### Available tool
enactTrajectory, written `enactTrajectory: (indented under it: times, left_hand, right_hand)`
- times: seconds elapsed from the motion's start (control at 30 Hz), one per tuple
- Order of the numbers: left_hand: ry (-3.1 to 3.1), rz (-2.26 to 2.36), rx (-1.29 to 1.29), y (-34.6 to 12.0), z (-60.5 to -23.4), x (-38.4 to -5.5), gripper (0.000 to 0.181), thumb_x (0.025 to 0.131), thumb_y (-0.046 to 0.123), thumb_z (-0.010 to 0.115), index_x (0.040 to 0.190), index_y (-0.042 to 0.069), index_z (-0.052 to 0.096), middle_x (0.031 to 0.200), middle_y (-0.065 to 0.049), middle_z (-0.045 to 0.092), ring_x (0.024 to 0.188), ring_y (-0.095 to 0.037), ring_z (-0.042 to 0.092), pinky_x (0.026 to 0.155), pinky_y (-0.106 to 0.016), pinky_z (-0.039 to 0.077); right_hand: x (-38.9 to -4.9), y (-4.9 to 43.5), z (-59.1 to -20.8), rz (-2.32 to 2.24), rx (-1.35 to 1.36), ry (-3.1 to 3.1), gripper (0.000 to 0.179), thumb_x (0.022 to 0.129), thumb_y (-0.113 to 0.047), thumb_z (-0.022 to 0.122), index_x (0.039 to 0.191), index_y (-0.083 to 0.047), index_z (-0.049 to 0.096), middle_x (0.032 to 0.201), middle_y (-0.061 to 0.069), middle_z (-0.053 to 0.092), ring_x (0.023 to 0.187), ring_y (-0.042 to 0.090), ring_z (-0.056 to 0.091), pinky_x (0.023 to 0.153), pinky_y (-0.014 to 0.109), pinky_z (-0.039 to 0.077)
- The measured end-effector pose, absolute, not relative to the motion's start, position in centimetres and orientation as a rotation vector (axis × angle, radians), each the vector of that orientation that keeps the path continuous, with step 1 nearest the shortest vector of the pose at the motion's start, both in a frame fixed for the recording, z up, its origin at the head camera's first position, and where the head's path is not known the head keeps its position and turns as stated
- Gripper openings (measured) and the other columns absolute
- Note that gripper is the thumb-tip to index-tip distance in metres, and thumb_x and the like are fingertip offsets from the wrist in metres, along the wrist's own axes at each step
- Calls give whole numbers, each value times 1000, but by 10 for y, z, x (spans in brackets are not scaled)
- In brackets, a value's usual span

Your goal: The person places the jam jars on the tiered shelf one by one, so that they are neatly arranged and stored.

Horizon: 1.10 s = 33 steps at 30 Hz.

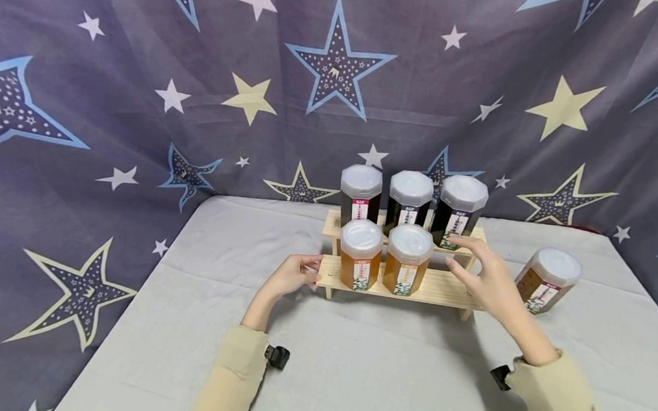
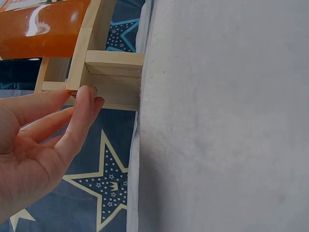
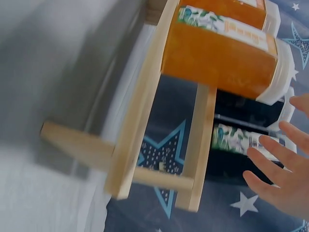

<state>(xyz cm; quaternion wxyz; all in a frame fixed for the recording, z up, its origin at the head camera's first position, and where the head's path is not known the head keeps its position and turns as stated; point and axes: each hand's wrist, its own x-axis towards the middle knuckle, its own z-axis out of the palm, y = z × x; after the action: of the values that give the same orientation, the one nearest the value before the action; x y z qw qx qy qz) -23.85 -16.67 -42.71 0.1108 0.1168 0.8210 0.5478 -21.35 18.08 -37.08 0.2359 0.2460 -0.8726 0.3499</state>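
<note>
A two-tier wooden rack (image 1: 445, 289) stands on the table. My left hand (image 1: 293, 274) pinches the left end of its lower shelf (image 2: 80, 58), the fingertips at the plank's corner. Two amber jars (image 1: 361, 260) with pale octagonal lids stand on that shelf, left of its middle. On the upper tier are three dark jars (image 1: 360, 198) with the same kind of lid. My right hand (image 1: 489, 279) is raised at the rack's right side, in front of the rightmost dark jar (image 1: 462, 207). Its fingers (image 3: 270, 169) are spread and hold nothing.
A brownish jar (image 1: 547, 283) with a pale lid and a label stands on the table, right of the rack, beyond my right hand. Light grey cloth (image 1: 373, 372) covers the table. A dark curtain (image 1: 430, 123) printed with stars hangs behind and at the sides.
</note>
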Motion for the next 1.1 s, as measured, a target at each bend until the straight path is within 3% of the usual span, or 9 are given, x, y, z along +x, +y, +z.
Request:
enactTrajectory:
  times: [0.33,0.57,0.63,0.77,0.87,0.97,1.1]
  left_hand:
    - [2434,1606,328,-167,-435,-242,45,81,-6,53,125,-12,42,100,-27,56,69,-35,62,69,-42,51]
    - [2403,1613,343,-165,-424,-237,45,82,-8,51,125,-15,39,102,-31,54,74,-44,59,72,-47,49]
    - [2400,1612,349,-163,-417,-232,45,82,-9,50,124,-16,38,102,-32,53,75,-46,57,73,-49,48]
    - [2416,1591,352,-160,-406,-225,44,82,-9,49,124,-17,37,103,-34,52,78,-49,56,75,-50,47]
    - [2434,1590,329,-162,-417,-231,45,82,-8,51,124,-14,40,102,-30,54,75,-44,59,73,-47,48]
    - [2450,1591,304,-165,-430,-240,45,81,-6,52,125,-11,43,101,-26,57,70,-38,61,70,-43,50]
    - [2455,1597,286,-166,-434,-242,45,81,-6,53,124,-10,44,100,-25,57,69,-36,61,69,-42,51]
  right_hand:
    - [-210,207,-373,840,589,-2367,32,76,-6,66,106,2,59,104,18,59,100,38,52,83,49,40]
    - [-207,223,-372,828,532,-2405,29,79,-10,63,106,2,59,105,20,58,100,38,51,83,49,38]
    - [-206,227,-373,822,522,-2412,29,80,-9,63,106,3,58,106,21,57,96,35,52,81,48,38]
    - [-204,237,-373,789,501,-2423,29,80,-9,62,107,2,58,105,21,56,64,15,52,61,26,43]
    - [-204,244,-374,775,479,-2427,29,81,-8,62,107,3,58,104,21,56,58,8,46,57,24,40]
    - [-204,251,-375,788,454,-2436,29,81,-9,61,107,4,57,103,23,55,77,20,50,72,39,40]
    - [-203,257,-375,818,418,-2465,30,83,-12,59,107,5,56,107,27,51,97,42,46,80,57,34]
